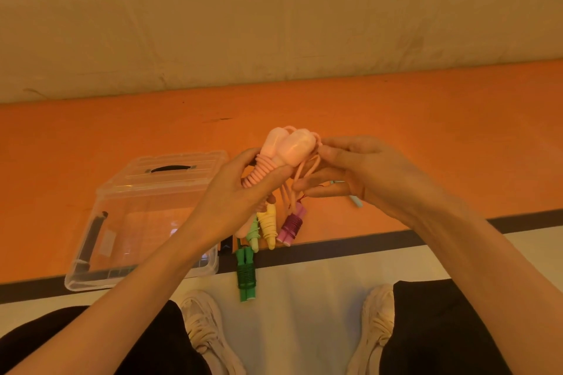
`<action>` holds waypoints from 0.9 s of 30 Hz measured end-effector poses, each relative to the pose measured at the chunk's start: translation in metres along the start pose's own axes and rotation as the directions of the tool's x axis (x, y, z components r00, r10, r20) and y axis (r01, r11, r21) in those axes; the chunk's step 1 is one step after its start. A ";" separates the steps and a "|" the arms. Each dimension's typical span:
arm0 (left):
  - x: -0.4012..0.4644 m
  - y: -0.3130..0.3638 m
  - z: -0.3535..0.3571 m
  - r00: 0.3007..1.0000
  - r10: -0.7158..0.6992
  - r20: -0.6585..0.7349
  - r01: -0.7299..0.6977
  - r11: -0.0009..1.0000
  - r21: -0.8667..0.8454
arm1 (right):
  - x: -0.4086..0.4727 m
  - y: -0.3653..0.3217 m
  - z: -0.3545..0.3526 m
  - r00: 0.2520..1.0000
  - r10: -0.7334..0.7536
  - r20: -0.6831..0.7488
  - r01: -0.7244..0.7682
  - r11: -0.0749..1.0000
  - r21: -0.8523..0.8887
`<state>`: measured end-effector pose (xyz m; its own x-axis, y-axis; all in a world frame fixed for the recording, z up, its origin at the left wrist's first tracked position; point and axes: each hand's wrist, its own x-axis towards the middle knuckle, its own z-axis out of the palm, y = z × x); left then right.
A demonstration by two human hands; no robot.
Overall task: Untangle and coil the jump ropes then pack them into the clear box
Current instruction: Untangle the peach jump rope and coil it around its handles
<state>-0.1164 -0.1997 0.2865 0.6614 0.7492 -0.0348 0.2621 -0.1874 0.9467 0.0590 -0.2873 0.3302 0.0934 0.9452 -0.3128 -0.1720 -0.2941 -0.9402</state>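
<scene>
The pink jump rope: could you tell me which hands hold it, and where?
Left hand grips the pink jump rope at its coiled handles; right hand pinches its loose cord.

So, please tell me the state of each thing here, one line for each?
pink rope: partly coiled, cord end loose
left hand: holds pink rope
right hand: pinches loose pink cord
yellow rope: coiled
purple rope: coiled
green rope: coiled
clear box: lid open, no rope inside
</scene>
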 end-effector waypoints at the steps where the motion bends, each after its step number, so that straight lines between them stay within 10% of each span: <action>1: 0.000 -0.001 -0.001 1.000 0.008 -0.007 -0.008 1.000 0.010 | 0.001 0.001 0.000 1.000 -0.007 -0.019 0.006 0.999 -0.043; 27: -0.001 -0.008 0.012 0.967 0.247 -0.054 -0.227 0.943 0.245 | -0.007 0.003 -0.012 0.990 -0.063 -0.124 0.021 0.949 -0.314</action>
<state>-0.1106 -0.2072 0.2754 0.6666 0.7130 0.2176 0.2689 -0.5023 0.8218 0.0692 -0.2964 0.3278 0.2245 0.9371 -0.2674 0.1463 -0.3037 -0.9415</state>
